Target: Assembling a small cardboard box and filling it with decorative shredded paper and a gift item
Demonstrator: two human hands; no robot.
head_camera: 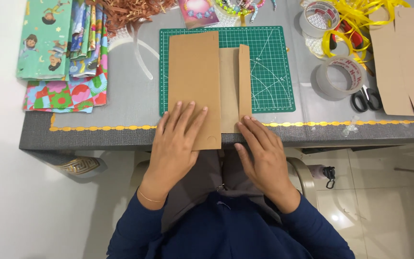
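A: What is counted on the grey table (pixel 130 110)?

B: One folded brown cardboard sheet (pixel 195 81) is laid on one green cutting mat with white grid lines (pixel 269 62). Two rolls of clear tape (pixel 342 76) are seen to the right, one far and one nearer, and one pair of black-handled scissors (pixel 366 100) beside the nearer roll. One stack of patterned wrapping papers (pixel 63 48) is placed at the left, and one larger flat brown cardboard piece (pixel 406 62) at the far right.

A: How is the folded sheet held?

B: It is pressed flat, not gripped. The left hand (pixel 176 139) is spread, fingers apart, on the wide left flap near its near end. The right hand (pixel 262 148) is laid open with fingertips (pixel 246 120) on the near end of the narrow right flap. Nothing is clamped by either hand.

A: Where are the edges?

B: The sheet's near end is carried past the mat and over the table's near edge, which is trimmed with a gold scalloped strip (pixel 101 127). Its far end is kept close to the mat's far border. Bare mat is left to the right of the sheet, and bare table between mat and papers.

A: What is crowded nearby?

B: Yellow ribbon (pixel 355 19) is tangled about the tape at the far right, brown shredded paper (pixel 130 12) is heaped at the far left, and a string of coloured beads (pixel 240 7) is laid beyond the mat.
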